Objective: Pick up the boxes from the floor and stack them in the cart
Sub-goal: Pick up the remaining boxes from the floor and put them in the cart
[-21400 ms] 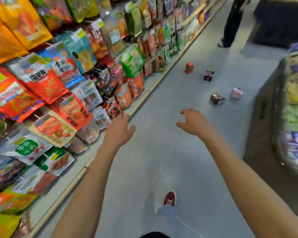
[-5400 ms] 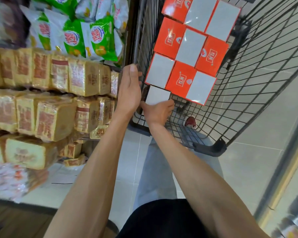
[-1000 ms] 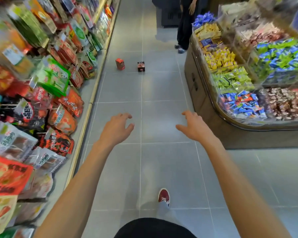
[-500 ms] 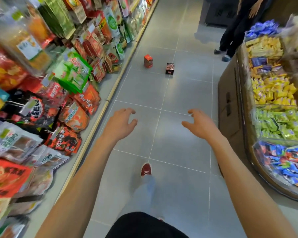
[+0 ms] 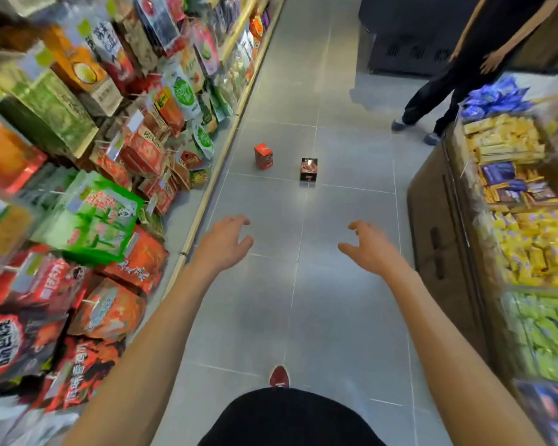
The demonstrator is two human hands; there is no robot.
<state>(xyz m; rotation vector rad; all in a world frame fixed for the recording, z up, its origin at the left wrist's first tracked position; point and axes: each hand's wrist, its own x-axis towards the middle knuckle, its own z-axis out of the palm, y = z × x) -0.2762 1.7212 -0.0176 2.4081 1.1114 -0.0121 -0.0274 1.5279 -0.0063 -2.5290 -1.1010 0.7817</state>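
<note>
Two small boxes stand upright on the grey tiled floor ahead of me. A red box [image 5: 263, 156] is on the left, close to the shelf base. A dark box [image 5: 308, 169] with a reddish picture stands a little to its right. My left hand [image 5: 224, 242] and my right hand [image 5: 369, 246] are stretched forward, fingers spread, holding nothing. Both hands are well short of the boxes. The cart is out of view.
A snack shelf [image 5: 103, 194] packed with bright bags runs along the left of the aisle. A candy display counter [image 5: 512, 239] stands on the right. A person in dark clothes [image 5: 448, 82] stands at the far right end. My red shoe [image 5: 278, 376] is below.
I have walked down the aisle: the two boxes are nearer and larger in view. Both hands stay spread and hold nothing.
</note>
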